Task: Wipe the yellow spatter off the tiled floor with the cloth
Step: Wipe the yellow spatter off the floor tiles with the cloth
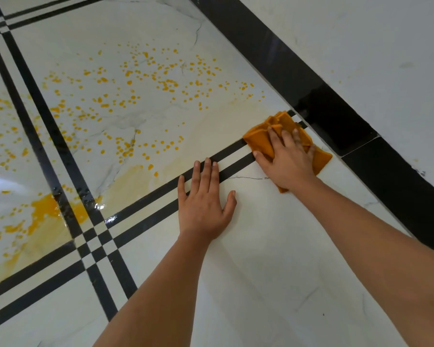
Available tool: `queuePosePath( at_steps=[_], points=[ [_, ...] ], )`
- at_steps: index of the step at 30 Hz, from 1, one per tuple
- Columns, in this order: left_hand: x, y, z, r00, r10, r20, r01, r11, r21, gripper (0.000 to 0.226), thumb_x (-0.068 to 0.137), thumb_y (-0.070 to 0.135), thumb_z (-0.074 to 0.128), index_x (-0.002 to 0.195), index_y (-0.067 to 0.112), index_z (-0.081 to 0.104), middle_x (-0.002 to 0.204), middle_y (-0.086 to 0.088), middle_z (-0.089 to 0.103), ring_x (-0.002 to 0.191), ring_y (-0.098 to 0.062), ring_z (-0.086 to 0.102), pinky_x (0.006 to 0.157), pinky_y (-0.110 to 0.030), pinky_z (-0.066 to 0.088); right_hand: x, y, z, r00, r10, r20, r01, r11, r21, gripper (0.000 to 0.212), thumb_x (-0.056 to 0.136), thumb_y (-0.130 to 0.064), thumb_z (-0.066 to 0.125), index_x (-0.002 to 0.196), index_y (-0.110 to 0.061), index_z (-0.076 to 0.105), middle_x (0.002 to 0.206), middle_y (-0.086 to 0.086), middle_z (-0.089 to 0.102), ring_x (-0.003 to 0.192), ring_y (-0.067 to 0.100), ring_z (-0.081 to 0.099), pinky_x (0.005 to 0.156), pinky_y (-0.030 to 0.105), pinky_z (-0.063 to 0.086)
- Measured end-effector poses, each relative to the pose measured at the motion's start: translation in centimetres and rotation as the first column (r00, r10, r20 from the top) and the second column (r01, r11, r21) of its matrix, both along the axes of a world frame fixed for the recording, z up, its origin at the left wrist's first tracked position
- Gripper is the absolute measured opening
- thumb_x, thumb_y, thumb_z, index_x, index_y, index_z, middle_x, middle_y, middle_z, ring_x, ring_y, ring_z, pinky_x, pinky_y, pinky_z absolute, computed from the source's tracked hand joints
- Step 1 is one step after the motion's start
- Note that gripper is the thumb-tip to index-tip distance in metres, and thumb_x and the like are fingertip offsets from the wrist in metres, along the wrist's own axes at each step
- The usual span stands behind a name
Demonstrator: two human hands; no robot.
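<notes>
Two hands down. Right hand (290, 164) flat, fingers spread, pressing the orange cloth (258, 142) onto the floor (261, 246) beside black skirting (323, 108). Left hand (206, 204) flat, fingers straight, on bare tile. Yellow spatter (135, 96) dots tile leftward; puddle (45, 206) beyond.

Bright even daylight, glare on wet floor (0, 186) at left, wide-angle bowing.

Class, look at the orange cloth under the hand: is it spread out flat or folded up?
Folded: the orange cloth shows stacked layers and creases beyond the right hand pressing it.
</notes>
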State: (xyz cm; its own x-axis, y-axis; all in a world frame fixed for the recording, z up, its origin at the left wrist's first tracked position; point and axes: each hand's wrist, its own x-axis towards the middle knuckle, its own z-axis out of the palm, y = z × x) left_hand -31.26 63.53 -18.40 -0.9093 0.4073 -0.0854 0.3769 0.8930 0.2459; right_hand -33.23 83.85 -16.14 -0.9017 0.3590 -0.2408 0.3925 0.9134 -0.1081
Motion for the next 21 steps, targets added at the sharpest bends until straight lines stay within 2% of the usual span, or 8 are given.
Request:
queuePosePath(
  at_steps=[5,8,10,14,15,18,19,21],
  points=[
    [-0.1,0.0,0.0,1.000,-0.006,-0.002,0.006,1.000,-0.005,0.075,0.085,0.059,0.001,0.148,0.020,-0.003,0.157,0.003,-0.004,0.142,-0.013,-0.014,0.112,-0.040,-0.013,4.6,-0.6,-0.4,0.984,0.158,0.077,-0.162,0.986,0.043,0.072,0.087,-0.067,0.017,0.148,-0.036,-0.004,0.159,-0.002,-0.002,0.145,0.027,-0.008,0.111,0.060,0.000],
    [0.0,-0.2,-0.1,1.000,0.002,-0.009,-0.002,1.000,0.021,0.075,0.085,0.058,0.002,0.149,0.019,0.001,0.157,0.003,-0.001,0.142,-0.012,-0.012,0.112,-0.039,-0.012,-0.3,-1.2,-0.4,0.999,0.033,0.043,-0.029,0.997,-0.072,0.068,0.088,-0.069,0.014,0.147,-0.040,-0.003,0.159,-0.004,-0.006,0.144,0.026,-0.012,0.108,0.063,-0.005],
    [0.1,-0.2,0.0,1.000,0.012,-0.009,-0.011,0.997,0.071,0.075,0.085,0.057,0.006,0.149,0.017,0.008,0.157,0.002,0.005,0.143,-0.012,-0.006,0.113,-0.038,-0.009,-0.3,-2.9,-0.2,0.999,0.030,0.036,-0.026,0.994,-0.109,0.063,0.090,-0.066,0.012,0.146,-0.041,-0.001,0.159,-0.005,-0.006,0.144,0.024,-0.014,0.108,0.062,-0.008],
    [0.7,-1.9,0.3,0.999,0.031,0.020,-0.034,0.991,0.130,0.076,0.084,0.058,0.006,0.149,0.017,0.010,0.157,0.000,0.007,0.143,-0.012,-0.004,0.114,-0.036,-0.006,7.1,-4.0,-0.9,0.953,0.300,0.045,-0.299,0.954,-0.029,0.058,0.084,-0.069,-0.001,0.139,-0.054,-0.014,0.157,-0.010,-0.013,0.143,0.017,-0.019,0.110,0.056,-0.008],
    [1.1,-2.9,0.3,0.999,0.040,0.024,-0.043,0.992,0.120,0.077,0.084,0.058,0.004,0.149,0.017,0.008,0.157,0.000,0.005,0.143,-0.012,-0.006,0.114,-0.036,-0.006,6.8,-3.8,-1.1,0.957,0.287,0.046,-0.287,0.958,-0.018,0.058,0.084,-0.070,-0.001,0.138,-0.054,-0.015,0.157,-0.010,-0.014,0.143,0.018,-0.018,0.110,0.057,-0.006],
    [2.3,-5.7,0.0,0.999,0.037,0.009,-0.038,0.997,0.073,0.074,0.086,0.056,0.005,0.149,0.016,0.007,0.157,-0.001,0.004,0.140,-0.010,-0.010,0.114,-0.036,-0.008,1.6,-5.2,-1.1,0.999,0.034,0.018,-0.033,0.998,-0.053,0.056,0.091,-0.064,0.009,0.143,-0.049,-0.007,0.158,-0.006,-0.010,0.144,0.024,-0.015,0.109,0.061,-0.004],
    [2.4,-6.2,-0.1,0.999,0.044,-0.005,-0.043,0.997,0.063,0.073,0.087,0.055,0.006,0.148,0.015,0.008,0.156,-0.001,0.005,0.140,-0.010,-0.010,0.114,-0.035,-0.009,0.4,-6.5,-0.8,1.000,0.017,0.019,-0.016,0.997,-0.070,0.056,0.092,-0.062,0.012,0.144,-0.048,-0.005,0.158,-0.005,-0.008,0.144,0.026,-0.015,0.109,0.062,-0.005],
    [2.9,-8.2,-0.3,0.997,0.077,-0.015,-0.076,0.996,0.038,0.071,0.088,0.052,0.008,0.148,0.014,0.011,0.156,-0.002,0.006,0.140,-0.011,-0.007,0.112,-0.035,-0.010,1.5,-10.8,-1.2,0.990,0.143,-0.023,-0.144,0.988,-0.050,0.056,0.092,-0.062,0.016,0.145,-0.047,0.001,0.159,-0.003,-0.002,0.145,0.026,-0.011,0.108,0.062,-0.004]
  ],
)
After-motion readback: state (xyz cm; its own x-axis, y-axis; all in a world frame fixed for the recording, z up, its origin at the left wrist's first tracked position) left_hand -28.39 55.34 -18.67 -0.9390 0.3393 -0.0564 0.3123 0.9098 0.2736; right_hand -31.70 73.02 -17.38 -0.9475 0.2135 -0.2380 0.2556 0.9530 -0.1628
